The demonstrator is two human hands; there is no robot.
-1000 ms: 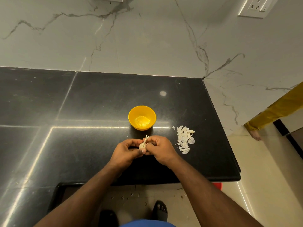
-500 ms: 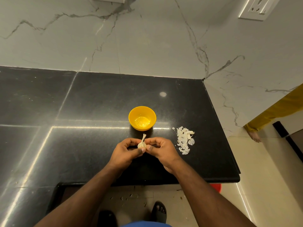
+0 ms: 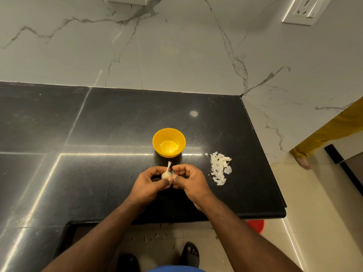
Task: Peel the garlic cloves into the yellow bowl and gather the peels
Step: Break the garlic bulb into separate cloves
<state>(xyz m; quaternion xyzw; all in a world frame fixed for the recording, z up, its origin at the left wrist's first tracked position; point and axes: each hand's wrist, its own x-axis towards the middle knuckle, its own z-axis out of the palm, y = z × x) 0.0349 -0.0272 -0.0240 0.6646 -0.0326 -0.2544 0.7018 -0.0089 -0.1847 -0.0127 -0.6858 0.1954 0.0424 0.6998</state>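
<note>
Your left hand (image 3: 149, 183) pinched small white garlic bulb (image 3: 166, 173), stem up, above black stone surface (image 3: 117, 124) near yellow plastic bowl (image 3: 169, 142); right hand (image 3: 189, 180) pinched its skin. Best kept bulb steady, torn thin strips towards white peel pile (image 3: 219, 167).

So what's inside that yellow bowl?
The round yellow plastic bowl holds a small pale, glossy patch at its bottom, probably peeled cloves, too blurred to count. Nothing covers it; its near inner wall is hidden by the rim.

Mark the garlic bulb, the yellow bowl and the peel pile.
garlic bulb (image 3: 166, 174): head view, its rounded body.
yellow bowl (image 3: 177, 135): head view, inner wall near rim.
peel pile (image 3: 219, 167): head view, middle of heap.
</note>
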